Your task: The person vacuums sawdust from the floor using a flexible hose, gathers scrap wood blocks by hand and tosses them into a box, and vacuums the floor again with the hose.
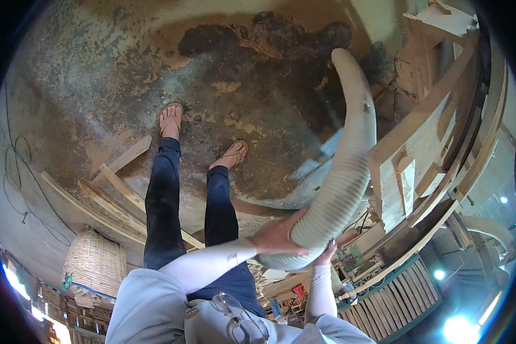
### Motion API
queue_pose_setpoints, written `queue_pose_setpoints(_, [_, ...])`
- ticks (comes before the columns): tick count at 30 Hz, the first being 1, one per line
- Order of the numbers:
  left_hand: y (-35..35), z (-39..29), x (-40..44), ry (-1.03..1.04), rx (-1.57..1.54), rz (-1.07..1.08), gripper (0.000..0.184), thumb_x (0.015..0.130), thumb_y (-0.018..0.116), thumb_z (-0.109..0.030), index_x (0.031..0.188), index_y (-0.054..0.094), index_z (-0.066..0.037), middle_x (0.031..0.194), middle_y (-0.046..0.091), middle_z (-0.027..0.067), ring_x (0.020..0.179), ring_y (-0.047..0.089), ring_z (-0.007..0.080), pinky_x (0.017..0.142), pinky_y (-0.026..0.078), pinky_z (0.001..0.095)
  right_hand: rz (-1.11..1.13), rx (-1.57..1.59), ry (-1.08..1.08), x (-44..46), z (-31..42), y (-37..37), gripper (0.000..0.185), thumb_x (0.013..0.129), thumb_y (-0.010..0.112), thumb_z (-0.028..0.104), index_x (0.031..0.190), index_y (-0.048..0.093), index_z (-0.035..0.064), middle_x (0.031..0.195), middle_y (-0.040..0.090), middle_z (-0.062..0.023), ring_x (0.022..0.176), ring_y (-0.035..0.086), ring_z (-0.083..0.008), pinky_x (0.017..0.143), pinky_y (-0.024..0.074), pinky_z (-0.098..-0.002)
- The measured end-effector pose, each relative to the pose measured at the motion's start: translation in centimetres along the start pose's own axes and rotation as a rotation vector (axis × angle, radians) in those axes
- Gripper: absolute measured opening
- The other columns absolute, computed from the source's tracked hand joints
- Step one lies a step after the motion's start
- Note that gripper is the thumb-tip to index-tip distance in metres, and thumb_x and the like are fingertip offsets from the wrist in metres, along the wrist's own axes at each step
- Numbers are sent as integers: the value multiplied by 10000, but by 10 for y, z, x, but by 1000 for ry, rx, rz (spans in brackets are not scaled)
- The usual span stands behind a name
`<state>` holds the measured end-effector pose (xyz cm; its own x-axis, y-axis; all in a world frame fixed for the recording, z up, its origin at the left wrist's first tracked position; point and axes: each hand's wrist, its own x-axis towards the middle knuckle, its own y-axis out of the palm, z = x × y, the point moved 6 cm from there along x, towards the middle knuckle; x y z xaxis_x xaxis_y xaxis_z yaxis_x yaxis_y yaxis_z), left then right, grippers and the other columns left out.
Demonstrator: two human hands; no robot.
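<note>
Far left: one dark cable (24,217) in loose loops, then one woven basket (94,261) just beyond the ends of some timber. At least four wood strips (92,208) on the floor (97,69) beside and partly behind the legs; exact count hidden. Two legs in dark trousers (163,212), two feet, two tan sandals (235,153), left foot set further forward than the right. One pair of glasses (228,304) hanging at the front of the light grey shirt (140,304). Two hands in view, both on the same part: left hand (281,235), white sleeve (206,266) behind it, is clamped around the near stretch of one ribbed hose (352,155) from its left side; right hand (327,254) grips the same stretch from the right, fingers partly hidden behind it. Hands are close to each other, hose between them. Hose sits right of the legs, curving up and away to a narrow-looking far end over the dark patch (258,51) of floor; near end runs in behind the left hand and forearm, can't see where it stops. Right of that: one slatted panel (393,301) low down, a stack of timber (421,112) above it, too overlapped to count. Three bright lights (461,329) lower right. Far right, one more pale hose-like duct (487,228), well apart from the held one.
</note>
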<state>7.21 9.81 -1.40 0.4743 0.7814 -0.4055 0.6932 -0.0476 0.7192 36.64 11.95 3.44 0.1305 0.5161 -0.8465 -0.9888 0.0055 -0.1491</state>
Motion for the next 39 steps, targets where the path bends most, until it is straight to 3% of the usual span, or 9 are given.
queue_pose_setpoints(11, [-103, -46, 118, 188, 56, -228, 1434, 725, 958, -511, 1751, 56, -76, 1619, 502, 259, 1497, 504, 378, 1265, 377, 425, 26, -87, -199, 151, 123, 179, 695, 1060, 527, 559, 1580, 499, 98, 1526, 608, -136, 1367, 616, -348, 1168, 498, -535])
queue_pose_setpoints(17, [-126, -56, 146, 246, 187, -387, 1452, 717, 964, -532, 1735, 68, -14, 1595, 474, 312, 1504, 478, 406, 1273, 357, 439, -23, -154, -524, 273, 162, 125, 672, 1060, 558, 576, 1537, 538, 103, 1473, 633, -102, 1342, 621, -297, 1161, 495, -486])
queue_pose_setpoints(23, [-165, -80, 169, 298, 155, -438, 1428, 716, 971, -529, 1723, 116, 14, 1590, 478, 317, 1495, 490, 401, 1250, 379, 453, 117, -135, -386, 320, 193, 192, 678, 1042, 584, 602, 1517, 569, 118, 1395, 686, -91, 1276, 658, -289, 1112, 519, -492])
queue_pose_setpoints(24, [-170, -84, 171, 298, 155, -451, 1419, 714, 973, -523, 1721, 130, 15, 1593, 478, 313, 1495, 493, 394, 1245, 384, 450, 73, -172, -257, 272, 200, 238, 697, 1036, 597, 610, 1514, 577, 102, 1390, 698, -102, 1265, 674, -293, 1104, 536, -491])
queue_pose_setpoints(31, [-115, -35, 98, 158, 191, -541, 1455, 674, 989, -528, 1722, 133, 8, 1512, 524, 291, 1423, 537, 427, 1208, 419, 474, 2, -336, -8, 235, 142, 181, 670, 1044, 612, 506, 1529, 538, 49, 1417, 677, -146, 1271, 682, -316, 1079, 574, -499])
queue_pose_setpoints(34, [-66, 3, 47, 58, 229, -480, 1527, 659, 996, -554, 1712, 68, 47, 1492, 476, 339, 1403, 514, 475, 1200, 418, 504, 33, -282, -101, 224, 57, 40, 626, 1030, 619, 407, 1536, 517, 53, 1401, 668, -142, 1242, 688, -323, 1036, 600, -483])
queue_pose_setpoints(36, [-35, 20, 23, 4, 230, -442, 1547, 654, 998, -561, 1708, 49, 56, 1491, 461, 353, 1401, 506, 485, 1199, 416, 515, 197, -257, -137, 163, 41, 43, 733, 953, 713, 367, 1574, 478, 57, 1435, 652, -138, 1260, 677, -313, 1059, 588, -481])
queue_pose_setpoints(37, [-21, 28, 13, -30, 221, -441, 1540, 658, 996, -555, 1712, 46, 45, 1487, 463, 356, 1406, 503, 486, 1199, 415, 519, 56, -298, -74, 132, 42, 54, 799, 935, 733, 373, 1611, 437, 66, 1472, 633, -135, 1316, 647, -306, 1100, 561, -485])
queue_pose_setpoints(39, [-12, 33, 8, -71, 210, -435, 1533, 663, 994, -548, 1717, 44, 33, 1484, 466, 359, 1410, 500, 487, 1199, 414, 523, 93, -266, -90, 115, 42, 67, 750, 876, 733, 319, 1541, 490, 72, 1334, 627, -67, 1218, 642, -230, 1061, 546, -407])
